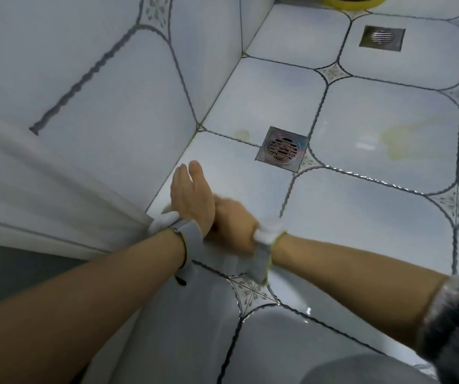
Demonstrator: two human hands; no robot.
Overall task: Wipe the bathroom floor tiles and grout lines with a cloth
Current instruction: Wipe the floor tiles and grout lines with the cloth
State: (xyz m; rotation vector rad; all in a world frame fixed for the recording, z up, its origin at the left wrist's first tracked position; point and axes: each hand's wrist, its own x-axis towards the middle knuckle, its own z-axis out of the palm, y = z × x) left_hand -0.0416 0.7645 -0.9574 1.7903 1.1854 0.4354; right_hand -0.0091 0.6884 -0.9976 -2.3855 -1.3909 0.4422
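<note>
Your hands meet low on the bathroom floor (375,217), close to the foot of the tiled wall (98,79) on the left. Your left hand (192,200) lies with fingers straight and together, pointing away toward the far corner, pressing on a grey-and-white cloth (260,259) with a yellow-green edge; part of that cloth shows bunched by the left wrist, part trails toward you over a dark grout line (211,267). Your right hand (233,221) is blurred, fingers curled over the cloth's right end just beside the left hand, seemingly gripping it. The cloth sits on the tile nearest the wall, near side of the closer floor drain (281,148).

The step looks like a wiping stroke along the wall-side tile, with most of the floor not yet reached. A yellowish stain (394,142) marks the tile to the right of the drain, and a fainter one lies left of it. The next move would likely call for flat, even pressure carried outward, following the grout grooves and skirting the drain grille. A second drain (382,37) and a yellow-rimmed object (353,2) sit at the far end; what that object is cannot be told
</note>
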